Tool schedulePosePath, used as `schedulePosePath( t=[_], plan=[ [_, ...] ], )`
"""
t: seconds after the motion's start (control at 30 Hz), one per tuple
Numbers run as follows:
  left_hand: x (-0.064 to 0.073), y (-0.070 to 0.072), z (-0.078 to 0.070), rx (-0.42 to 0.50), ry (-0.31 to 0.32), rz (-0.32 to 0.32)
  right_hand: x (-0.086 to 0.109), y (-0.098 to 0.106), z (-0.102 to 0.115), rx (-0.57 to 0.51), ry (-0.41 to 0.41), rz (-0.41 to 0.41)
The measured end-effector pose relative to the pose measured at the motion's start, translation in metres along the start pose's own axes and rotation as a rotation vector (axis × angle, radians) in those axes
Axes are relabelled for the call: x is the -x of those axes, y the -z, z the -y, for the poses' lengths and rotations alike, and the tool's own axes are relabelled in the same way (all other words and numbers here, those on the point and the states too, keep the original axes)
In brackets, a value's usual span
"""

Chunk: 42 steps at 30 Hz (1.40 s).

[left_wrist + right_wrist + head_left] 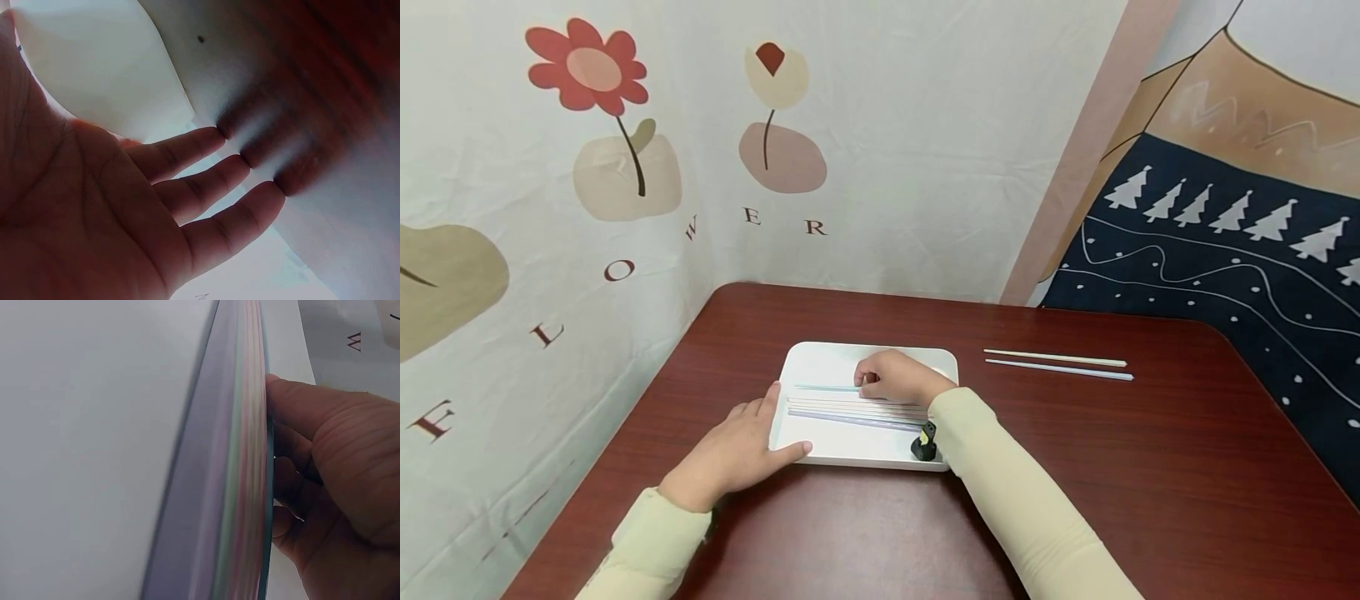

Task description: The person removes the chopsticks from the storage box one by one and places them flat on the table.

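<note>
The right hand (898, 375) pinches a teal chopstick (827, 387) at the far side of a row of chopsticks (231, 462) on a white tray (829, 362). The left hand (741, 442), fingers extended, rests against the tray's left edge. A pale blue chopstick (1067, 370) lies on the table (1150, 467).

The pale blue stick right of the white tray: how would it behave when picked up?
The pale blue stick looks stiff, since it lies straight, and probably light, being slender. Lifted mid-length, it may dip toward its thicker end.
</note>
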<state>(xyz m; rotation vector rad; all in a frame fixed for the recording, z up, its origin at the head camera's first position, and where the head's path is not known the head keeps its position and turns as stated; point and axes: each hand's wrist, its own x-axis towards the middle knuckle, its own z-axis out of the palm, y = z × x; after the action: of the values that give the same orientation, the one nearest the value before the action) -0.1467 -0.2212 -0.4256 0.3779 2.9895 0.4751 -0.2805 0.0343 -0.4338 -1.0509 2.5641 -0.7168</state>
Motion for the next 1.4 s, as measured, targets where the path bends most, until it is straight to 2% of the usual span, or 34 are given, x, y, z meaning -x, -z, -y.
schedulePosePath(
  t=[0.63, 0.9, 1.07, 1.2, 1.4],
  plan=[
    [0.001, 0.0, -0.001, 0.003, 0.001, -0.002, 0.005, 0.006, 0.002, 0.029, 0.034, -0.046],
    [0.002, 0.001, 0.0, 0.005, 0.007, -0.003, 0.005, 0.015, 0.011, 0.115, 0.058, -0.072],
    [0.001, 0.0, -0.001, 0.007, 0.005, -0.005, 0.014, 0.033, 0.019, 0.19, 0.09, -0.116],
    [0.002, 0.0, -0.001, 0.008, 0.007, -0.008, 0.024, 0.052, 0.021, 0.209, 0.122, -0.176],
    [0.002, -0.001, 0.0, 0.002, -0.009, -0.022, 0.047, 0.075, 0.0, 0.215, 0.098, -0.235]
  ],
)
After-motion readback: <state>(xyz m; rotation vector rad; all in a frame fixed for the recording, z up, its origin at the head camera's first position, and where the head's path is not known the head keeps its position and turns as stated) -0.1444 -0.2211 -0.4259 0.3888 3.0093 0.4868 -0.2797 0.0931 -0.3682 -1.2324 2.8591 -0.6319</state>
